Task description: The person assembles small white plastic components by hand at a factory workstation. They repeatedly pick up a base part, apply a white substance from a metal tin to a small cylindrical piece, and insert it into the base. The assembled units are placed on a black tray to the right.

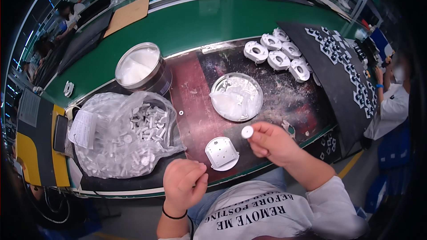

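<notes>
Between the fingertips of my right hand point(275, 143) is a small white round disc point(247, 132) with a tiny hole in its middle. My left hand point(183, 184) is closed with curled fingers near the table's front edge; anything inside it is hidden. Between the two hands lies a white plate-like part point(222, 153) with a rounded end and small holes. Beyond it sits a round metal tray point(259, 90) with white material and clear film in it. A clear plastic bag point(106, 151) of many small white parts bulges at the left, and a tiny white ring point(181, 113) lies beside it.
An open metal tin point(165, 78) with a white lining stands behind the bag. Several white housings point(279, 60) cluster at the far right. A black mat point(320, 69) carries rows of small parts, with a co-worker point(391, 98) beyond it. A green conveyor surface point(195, 22) runs behind.
</notes>
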The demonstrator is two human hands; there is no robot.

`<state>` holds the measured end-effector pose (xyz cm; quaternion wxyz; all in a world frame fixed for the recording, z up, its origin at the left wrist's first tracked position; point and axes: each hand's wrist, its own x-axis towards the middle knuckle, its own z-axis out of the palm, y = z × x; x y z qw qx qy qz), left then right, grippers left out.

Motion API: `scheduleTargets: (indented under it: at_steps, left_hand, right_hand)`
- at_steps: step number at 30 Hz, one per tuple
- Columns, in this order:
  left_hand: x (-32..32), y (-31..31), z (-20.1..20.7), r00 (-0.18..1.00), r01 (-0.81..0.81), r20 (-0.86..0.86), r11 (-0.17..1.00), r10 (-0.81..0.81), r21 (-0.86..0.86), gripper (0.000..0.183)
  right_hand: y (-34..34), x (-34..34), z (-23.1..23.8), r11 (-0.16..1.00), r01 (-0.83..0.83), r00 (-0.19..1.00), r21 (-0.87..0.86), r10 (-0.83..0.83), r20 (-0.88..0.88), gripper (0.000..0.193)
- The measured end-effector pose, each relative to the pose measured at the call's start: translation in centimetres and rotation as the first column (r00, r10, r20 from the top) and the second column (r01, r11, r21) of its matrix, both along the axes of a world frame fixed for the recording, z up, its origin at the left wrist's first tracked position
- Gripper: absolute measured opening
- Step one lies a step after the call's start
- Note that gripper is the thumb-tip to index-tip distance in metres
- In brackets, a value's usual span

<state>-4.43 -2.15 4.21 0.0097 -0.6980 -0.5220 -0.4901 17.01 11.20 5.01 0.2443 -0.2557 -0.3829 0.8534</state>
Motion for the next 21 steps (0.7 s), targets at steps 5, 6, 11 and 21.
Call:
scheduleTargets:
  at_steps: [5,6,11,21]
  left_hand:
    - [0.3,-0.1,0.2,0.999,0.045,0.021,0.999,-0.045,0.002,0.026]
    - [0.3,0.0,0.3,0.999,0.047,0.02,0.999,-0.047,0.005,0.026]
    - [0.1,0.0,0.2,0.999,0.038,0.02,0.999,-0.039,0.017,0.024]
    - [0.2,-1.0,-0.8,0.996,-0.075,0.043,0.99,0.08,-0.117,0.039]
  right_hand:
    - [-0.4,-0.8,0.5,0.996,0.01,0.996,-0.09,-0.018,-0.091,0.017]
    - [-0.5,-0.8,0.5,0.996,0.008,0.993,-0.094,-0.019,-0.119,0.017]
    - [-0.3,-1.3,0.9,0.998,0.04,0.983,-0.045,-0.047,-0.18,0.019]
    - [0.1,-1.5,1.8,0.937,-0.062,0.997,0.344,0.044,0.059,0.023]
